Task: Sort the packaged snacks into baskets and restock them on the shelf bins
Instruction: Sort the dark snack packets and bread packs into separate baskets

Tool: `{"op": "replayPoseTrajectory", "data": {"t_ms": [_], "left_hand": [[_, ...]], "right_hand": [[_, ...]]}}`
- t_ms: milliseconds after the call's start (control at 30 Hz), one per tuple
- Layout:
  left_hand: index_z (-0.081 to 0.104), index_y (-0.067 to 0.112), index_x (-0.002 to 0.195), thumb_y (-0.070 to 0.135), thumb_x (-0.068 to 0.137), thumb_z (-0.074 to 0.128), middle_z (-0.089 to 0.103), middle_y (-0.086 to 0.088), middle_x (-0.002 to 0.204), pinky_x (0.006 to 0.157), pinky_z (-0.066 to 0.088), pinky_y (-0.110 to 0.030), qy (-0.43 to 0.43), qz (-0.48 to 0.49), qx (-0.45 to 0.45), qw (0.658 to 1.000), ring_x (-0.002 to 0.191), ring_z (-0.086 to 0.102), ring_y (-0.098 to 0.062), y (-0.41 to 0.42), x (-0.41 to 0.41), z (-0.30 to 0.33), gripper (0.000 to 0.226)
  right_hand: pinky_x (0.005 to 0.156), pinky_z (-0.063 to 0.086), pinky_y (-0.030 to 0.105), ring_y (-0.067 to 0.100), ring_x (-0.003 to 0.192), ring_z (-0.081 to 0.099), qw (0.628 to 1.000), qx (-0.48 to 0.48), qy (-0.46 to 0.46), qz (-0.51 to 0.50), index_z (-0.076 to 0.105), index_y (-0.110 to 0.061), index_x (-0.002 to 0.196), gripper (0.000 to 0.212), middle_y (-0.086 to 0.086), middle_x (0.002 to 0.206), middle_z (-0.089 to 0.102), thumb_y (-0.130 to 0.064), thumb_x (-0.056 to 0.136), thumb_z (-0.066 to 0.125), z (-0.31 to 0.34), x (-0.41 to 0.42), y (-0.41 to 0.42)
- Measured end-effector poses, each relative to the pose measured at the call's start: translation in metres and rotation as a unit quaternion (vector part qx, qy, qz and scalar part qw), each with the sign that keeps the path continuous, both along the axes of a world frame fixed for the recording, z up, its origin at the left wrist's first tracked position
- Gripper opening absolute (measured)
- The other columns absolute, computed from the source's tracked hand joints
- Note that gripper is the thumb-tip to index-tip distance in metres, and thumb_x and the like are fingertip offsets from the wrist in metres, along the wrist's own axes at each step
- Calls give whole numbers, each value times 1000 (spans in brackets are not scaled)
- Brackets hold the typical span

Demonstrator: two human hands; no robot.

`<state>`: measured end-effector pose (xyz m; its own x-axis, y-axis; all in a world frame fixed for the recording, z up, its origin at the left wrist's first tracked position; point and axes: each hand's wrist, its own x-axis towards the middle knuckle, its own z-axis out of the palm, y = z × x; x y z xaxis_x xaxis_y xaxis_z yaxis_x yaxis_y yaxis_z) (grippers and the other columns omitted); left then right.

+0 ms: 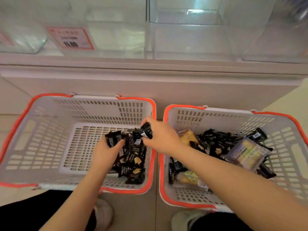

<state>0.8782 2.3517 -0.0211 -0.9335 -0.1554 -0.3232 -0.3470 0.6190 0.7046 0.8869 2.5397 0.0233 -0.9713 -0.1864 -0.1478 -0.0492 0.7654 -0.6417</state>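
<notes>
Both hands are in the left basket (pixel 50 114): the left hand (pixel 106 152) grips black snack packs (pixel 115 138), the right hand (pixel 160 135) grips another black pack (pixel 146 130).

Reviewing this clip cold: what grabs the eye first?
Two white baskets with orange rims on the floor, the left basket and the right basket. Over the left one, the left hand and right hand each grip black snack packets.
</notes>
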Motion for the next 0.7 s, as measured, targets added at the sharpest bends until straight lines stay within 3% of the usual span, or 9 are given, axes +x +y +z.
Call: {"op": "replayPoseTrajectory", "data": {"t_ms": [100, 200, 267, 333, 433, 533, 633, 700], "left_hand": [[60, 7, 102, 28, 83, 67, 62, -4, 82, 55, 41, -28, -45, 19, 2, 999, 73, 59, -21, -31, 14, -20, 29], [64, 11, 97, 28, 83, 67, 67, -5, 82, 53, 40, -24, -63, 0, -10, 998, 71, 60, -19, -50, 22, -33, 22], [63, 12, 95, 27, 82, 68, 66, -2, 79, 54, 40, -24, -59, -32, -16, 998, 77, 63, -22, -55, 26, -38, 20], [59, 8, 105, 26, 83, 68, 66, -5, 92, 61, 37, -25, -53, -66, -32, 996, 87, 61, -25, -53, 29, -41, 29], [58, 7, 110, 24, 86, 63, 66, -9, 101, 67, 35, -25, -84, -131, -45, 987, 96, 61, -27, -47, 33, -48, 30], [63, 8, 111, 25, 88, 59, 68, -7, 105, 77, 41, -25, -122, -184, -21, 975, 99, 62, -22, -42, 33, -50, 28], [61, 13, 116, 23, 89, 58, 68, -2, 106, 81, 45, -20, -70, -171, 3, 983, 93, 62, -12, -34, 27, -39, 29], [63, 16, 112, 20, 89, 58, 67, 6, 95, 69, 38, -1, -14, -195, 9, 981, 78, 57, 5, -24, 25, -28, 25]], "right_hand": [[49, 36, 32, 26, 69, 56, 990, 131, -42, 15, 40, -15, 118, 37, 2, 77, 56, -14, 85, 58, -30, 8, -50], [57, 32, 32, 28, 79, 60, 965, 262, -19, 19, 38, -9, 125, 52, 9, 89, 64, 3, 78, 56, -45, 18, -75], [63, 33, 33, 29, 86, 60, 953, 301, -34, 20, 34, -8, 131, 61, 10, 96, 64, 2, 76, 59, -48, 18, -84], [67, 37, 35, 30, 96, 58, 948, 311, -68, 10, 30, -8, 134, 66, 12, 108, 60, -4, 78, 64, -49, 15, -90], [79, 45, 39, 34, 111, 53, 950, 278, -145, -19, 26, -7, 137, 72, 15, 125, 51, -15, 81, 69, -50, 11, -97], [75, 45, 37, 33, 110, 55, 956, 199, -214, -38, 32, -6, 135, 60, 14, 125, 52, -19, 86, 65, -48, 8, -94], [76, 50, 35, 25, 100, 59, 982, 84, -153, -70, 50, -12, 121, 34, 6, 109, 62, -25, 91, 56, -40, 9, -76], [72, 51, 35, 18, 86, 61, 990, 19, -54, -127, 58, -16, 106, 17, -1, 94, 64, -22, 92, 51, -38, 13, -53]]}}
